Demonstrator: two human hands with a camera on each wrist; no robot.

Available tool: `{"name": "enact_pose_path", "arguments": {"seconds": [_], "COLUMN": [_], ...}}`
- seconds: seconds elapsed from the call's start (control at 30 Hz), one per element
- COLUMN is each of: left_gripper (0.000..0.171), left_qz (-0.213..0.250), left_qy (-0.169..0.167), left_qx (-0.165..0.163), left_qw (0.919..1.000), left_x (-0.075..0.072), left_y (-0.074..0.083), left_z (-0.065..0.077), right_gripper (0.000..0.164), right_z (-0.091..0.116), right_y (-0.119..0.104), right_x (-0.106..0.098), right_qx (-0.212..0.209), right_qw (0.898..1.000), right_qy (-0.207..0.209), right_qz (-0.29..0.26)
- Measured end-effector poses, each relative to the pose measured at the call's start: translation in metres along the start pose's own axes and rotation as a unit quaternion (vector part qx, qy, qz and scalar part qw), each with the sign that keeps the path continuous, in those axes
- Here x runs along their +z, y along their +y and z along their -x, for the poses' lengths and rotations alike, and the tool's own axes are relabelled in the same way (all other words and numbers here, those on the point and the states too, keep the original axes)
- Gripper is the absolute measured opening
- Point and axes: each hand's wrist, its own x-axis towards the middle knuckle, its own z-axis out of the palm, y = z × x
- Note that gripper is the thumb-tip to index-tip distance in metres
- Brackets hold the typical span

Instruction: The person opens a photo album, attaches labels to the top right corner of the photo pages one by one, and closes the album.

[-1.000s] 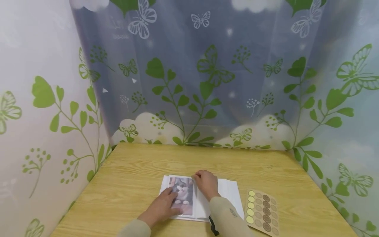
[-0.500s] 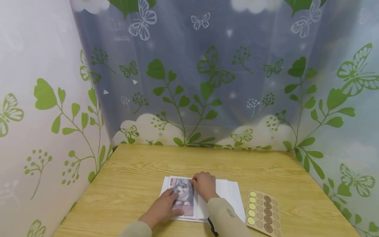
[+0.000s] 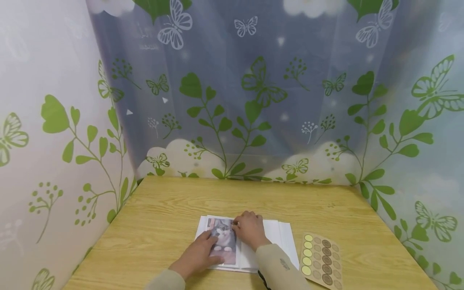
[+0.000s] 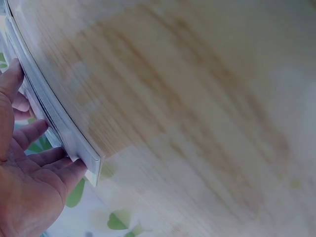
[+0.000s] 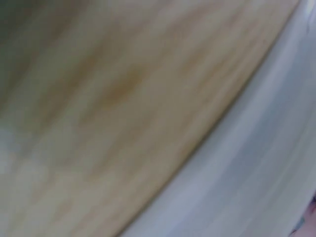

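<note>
An album of white pages lies spread on the wooden table. On its left side is a cat photo. My left hand rests on that side, thumb across the photo's lower part and fingers at its left edge. In the left wrist view my left hand has its fingertips against the edge of the stacked pages. My right hand bends its fingers at the photo's upper right corner; whether they pinch anything is hidden. No right hand shows in the right wrist view, only table and a blurred white page edge.
A tan sheet of round stickers, in yellow and brown columns, lies to the right of the album. Wooden tabletop surrounds both. Printed cloth with leaves and butterflies hangs behind and at the sides.
My right fingers have slid slightly down and left at the photo's upper right corner. My left hand and the photo have stayed in place.
</note>
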Motion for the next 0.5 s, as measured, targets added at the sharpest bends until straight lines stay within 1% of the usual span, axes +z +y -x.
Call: {"name": "enact_pose_path", "arguments": {"seconds": [0.1,0.23,0.33,0.43,0.5], "left_gripper": [0.071,0.07,0.07,0.07,0.07], "left_qz": [0.005,0.002,0.0,0.002,0.002], "left_qy": [0.001,0.002,0.0,-0.002,-0.001], "left_qx": [0.001,0.005,0.003,0.001,0.002], "left_qw": [1.0,1.0,1.0,1.0,1.0], "left_x": [-0.001,-0.001,0.0,0.0,0.001], "left_y": [0.001,0.001,0.0,0.0,0.0], "left_z": [0.0,0.0,0.0,0.0,0.0], "right_gripper": [0.021,0.015,0.017,0.025,0.026], "right_z": [0.004,0.007,0.01,0.013,0.015], "right_y": [0.0,0.001,0.001,0.001,0.002], "right_x": [-0.002,-0.001,0.0,-0.001,-0.001], "right_qx": [-0.027,-0.065,-0.078,-0.08,-0.081], "right_qw": [1.0,0.998,0.996,0.996,0.996], "right_qy": [0.003,0.008,0.005,0.001,-0.001], "right_qz": [0.003,0.019,0.033,0.041,0.045]}}
